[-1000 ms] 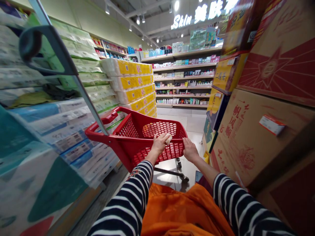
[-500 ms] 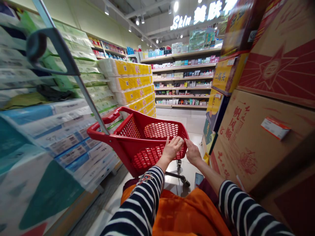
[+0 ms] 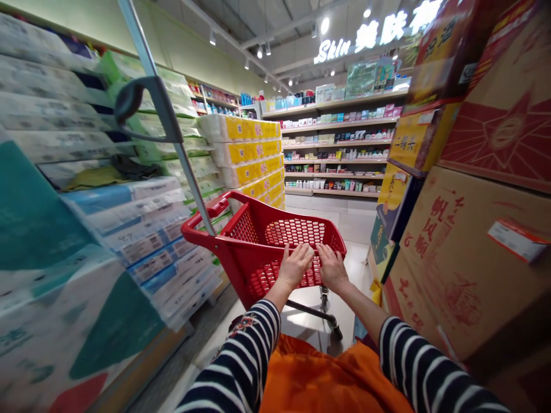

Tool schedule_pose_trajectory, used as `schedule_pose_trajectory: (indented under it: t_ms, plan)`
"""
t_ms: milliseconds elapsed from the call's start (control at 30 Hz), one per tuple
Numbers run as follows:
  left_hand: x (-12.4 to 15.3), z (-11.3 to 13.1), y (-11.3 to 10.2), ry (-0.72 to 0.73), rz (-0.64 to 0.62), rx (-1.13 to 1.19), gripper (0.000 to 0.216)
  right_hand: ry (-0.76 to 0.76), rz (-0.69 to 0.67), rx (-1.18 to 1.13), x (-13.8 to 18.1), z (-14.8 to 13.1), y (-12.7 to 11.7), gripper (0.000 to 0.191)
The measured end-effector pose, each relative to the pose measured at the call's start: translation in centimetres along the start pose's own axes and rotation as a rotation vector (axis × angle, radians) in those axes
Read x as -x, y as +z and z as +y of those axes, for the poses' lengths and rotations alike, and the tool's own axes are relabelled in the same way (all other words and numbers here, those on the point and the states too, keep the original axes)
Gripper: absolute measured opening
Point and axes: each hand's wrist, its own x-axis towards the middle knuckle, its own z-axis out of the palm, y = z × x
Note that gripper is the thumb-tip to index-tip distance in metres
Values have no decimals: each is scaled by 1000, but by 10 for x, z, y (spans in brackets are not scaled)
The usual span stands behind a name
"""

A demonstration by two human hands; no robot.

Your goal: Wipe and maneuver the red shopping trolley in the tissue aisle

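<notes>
A red plastic shopping cart (image 3: 258, 241) on wheels stands in the aisle just ahead of me. Both my hands rest side by side on its near rim. My left hand (image 3: 295, 265) has its fingers bent over the rim and presses a small white wad (image 3: 309, 249) under the fingertips. My right hand (image 3: 332, 267) grips the rim right beside it, fingers curled over the edge. The cart's grey pull handle (image 3: 146, 109) stands up on a metal pole (image 3: 191, 178) at the far left corner. Both my sleeves are navy-and-white striped.
Stacked packs of tissue paper (image 3: 129, 223) wall the left side, with yellow packs (image 3: 252, 152) further on. Large cardboard boxes (image 3: 465, 258) crowd the right. Product shelves (image 3: 340, 143) close the aisle's far end. Orange cloth (image 3: 327, 378) lies over my lap.
My hands have drawn together on the cart's rim; the left one slid right along it with the white wad. The cart and its handle now sit further right in view.
</notes>
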Motion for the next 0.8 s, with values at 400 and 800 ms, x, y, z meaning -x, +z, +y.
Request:
schedule_pose_trajectory:
  t_ms: [400, 800]
  plan:
    - [79, -120, -73, -437, 133, -174, 39, 41, -38, 35, -4, -26, 8, 60]
    - [44, -70, -42, -356, 57, -104, 44, 24, -102, 16, -3, -17, 2, 65]
